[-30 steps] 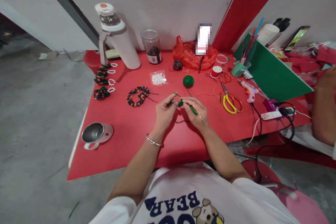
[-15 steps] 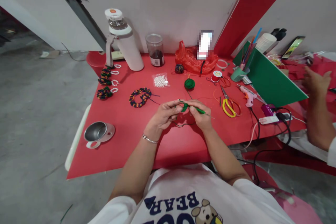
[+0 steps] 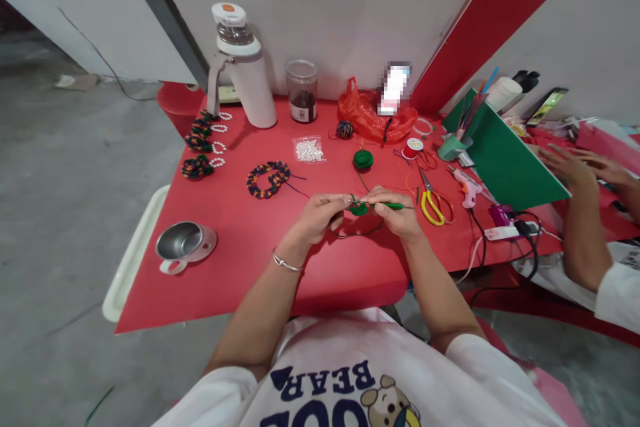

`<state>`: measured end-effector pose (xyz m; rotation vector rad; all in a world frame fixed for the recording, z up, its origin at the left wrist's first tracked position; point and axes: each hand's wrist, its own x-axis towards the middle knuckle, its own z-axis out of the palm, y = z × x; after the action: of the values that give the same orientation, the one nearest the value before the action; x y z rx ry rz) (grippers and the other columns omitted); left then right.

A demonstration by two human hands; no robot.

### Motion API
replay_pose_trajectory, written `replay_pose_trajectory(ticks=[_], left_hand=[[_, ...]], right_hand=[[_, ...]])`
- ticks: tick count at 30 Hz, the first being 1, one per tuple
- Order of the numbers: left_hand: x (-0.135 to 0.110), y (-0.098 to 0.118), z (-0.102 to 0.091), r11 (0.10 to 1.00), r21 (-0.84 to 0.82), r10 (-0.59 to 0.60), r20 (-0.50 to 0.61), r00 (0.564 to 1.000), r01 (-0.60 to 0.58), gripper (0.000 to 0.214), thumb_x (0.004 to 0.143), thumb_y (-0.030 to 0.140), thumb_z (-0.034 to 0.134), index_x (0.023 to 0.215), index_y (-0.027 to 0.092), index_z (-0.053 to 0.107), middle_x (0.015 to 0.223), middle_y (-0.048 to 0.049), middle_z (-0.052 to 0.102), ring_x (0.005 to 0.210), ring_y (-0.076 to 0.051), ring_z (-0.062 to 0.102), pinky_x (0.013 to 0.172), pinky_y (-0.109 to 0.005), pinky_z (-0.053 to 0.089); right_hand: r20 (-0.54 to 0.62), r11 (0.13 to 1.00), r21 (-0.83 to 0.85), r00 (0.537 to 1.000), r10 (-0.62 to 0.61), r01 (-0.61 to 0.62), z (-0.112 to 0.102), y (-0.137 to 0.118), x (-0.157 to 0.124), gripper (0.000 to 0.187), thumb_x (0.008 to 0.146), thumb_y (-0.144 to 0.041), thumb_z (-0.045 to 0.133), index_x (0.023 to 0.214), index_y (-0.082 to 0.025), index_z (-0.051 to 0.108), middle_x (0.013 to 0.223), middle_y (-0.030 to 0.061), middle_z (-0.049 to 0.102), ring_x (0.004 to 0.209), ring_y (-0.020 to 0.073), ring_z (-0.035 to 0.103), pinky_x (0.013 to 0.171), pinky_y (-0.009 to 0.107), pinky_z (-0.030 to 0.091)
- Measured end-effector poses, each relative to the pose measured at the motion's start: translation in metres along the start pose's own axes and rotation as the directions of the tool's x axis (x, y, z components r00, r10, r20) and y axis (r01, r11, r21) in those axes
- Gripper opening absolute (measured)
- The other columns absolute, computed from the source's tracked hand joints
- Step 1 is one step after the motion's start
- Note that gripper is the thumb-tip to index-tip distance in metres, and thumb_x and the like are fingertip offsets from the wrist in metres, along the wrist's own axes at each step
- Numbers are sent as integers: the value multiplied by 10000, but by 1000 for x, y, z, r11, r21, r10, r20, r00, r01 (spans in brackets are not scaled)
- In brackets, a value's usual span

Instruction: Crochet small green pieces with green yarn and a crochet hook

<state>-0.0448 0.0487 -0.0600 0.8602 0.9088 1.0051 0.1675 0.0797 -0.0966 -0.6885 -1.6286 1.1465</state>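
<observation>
Over the front middle of the red table, my left hand (image 3: 323, 215) pinches a small piece of green crochet (image 3: 358, 209) between thumb and fingers. Closed around a green-handled crochet hook (image 3: 393, 205), my right hand (image 3: 400, 213) meets the same piece from the right. A dark strand loops below both hands. Behind them lies a ball of green yarn (image 3: 363, 159), its strand running toward the work. To the left rests a multicoloured crocheted loop (image 3: 267, 180) with loose dark ends. A packet of white beads (image 3: 309, 149) is just beyond it.
A metal cup (image 3: 186, 245) stands front left, a tall white flask (image 3: 247, 80) and a jar (image 3: 302, 93) behind. Yellow-handled scissors (image 3: 431, 203), a pink glue gun (image 3: 467, 187) and a power strip (image 3: 510, 231) lie right. A co-worker's hands (image 3: 575, 167) show past the green board (image 3: 520, 153).
My hands have drawn slightly apart, and the hook now lies more level across the green piece. The camera view has shifted a little. The co-worker's raised hand has come down, with a second hand visible.
</observation>
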Motion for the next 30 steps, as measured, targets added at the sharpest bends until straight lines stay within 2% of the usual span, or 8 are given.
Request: replay_pose_trajectory(ticks=[2,6,8,12,16,19,24,30], left_hand=[[-1,1,-2,1000,-13,25,6,1000,-25,309,695,430,816,701,125,770,565,-20,613,420,-45,360,410,-224,232],[0,-4,-7,999,-29,18,42,999,-17,371,600,359,894,876,123,817,646,-26,674,446,-47,374,430,-220,286],[0,-7,-7,1000,-1,31,41,999,-31,401,574,330,920,905,127,821,650,-20,675,463,-53,400,445,-218,313],[-2,-6,-7,997,49,65,3,998,-65,306,592,306,907,830,135,819,576,3,615,447,-48,370,434,-213,266],[-5,-1,-7,993,91,78,3,997,-77,232,629,286,877,815,153,834,517,9,570,435,-59,344,421,-223,243],[-7,0,-6,989,115,97,-1,995,-96,183,636,262,860,791,166,842,544,-7,605,451,-73,368,422,-233,268],[-7,0,-4,982,142,127,-15,992,-123,158,639,224,836,781,156,848,700,-62,725,538,-102,482,466,-235,351],[-4,-4,-4,974,188,130,-26,991,-123,166,650,217,808,797,151,850,723,-72,746,566,-115,517,501,-238,396]], right_hand=[[14,1000,-16,1000,-1,1,-2,-4,2,213,891,-523,751,994,-356,834,986,39,824,951,251,737,920,471,566],[15,999,-43,1000,10,-10,-3,-9,3,196,891,-508,758,979,-349,833,995,40,828,943,246,736,926,472,561],[18,999,-44,1000,7,-6,-2,-12,3,173,892,-485,764,976,-351,833,979,36,826,933,238,736,914,458,559],[31,997,-73,999,23,-21,-2,-21,3,180,884,-487,772,971,-344,837,945,34,824,925,235,735,906,447,562],[116,993,-115,993,29,-15,-7,-34,7,124,896,-415,775,964,-335,840,955,37,830,927,232,735,912,448,562],[169,987,-157,983,72,-45,-14,-44,11,111,891,-386,781,952,-312,838,947,42,826,931,234,737,909,442,565],[246,972,-208,956,160,-109,-21,-57,15,163,904,-405,761,948,-264,830,952,58,815,924,221,738,895,402,568],[289,957,-261,935,205,-129,-22,-68,17,203,910,-418,745,937,-234,826,958,66,813,926,221,751,887,372,575]])
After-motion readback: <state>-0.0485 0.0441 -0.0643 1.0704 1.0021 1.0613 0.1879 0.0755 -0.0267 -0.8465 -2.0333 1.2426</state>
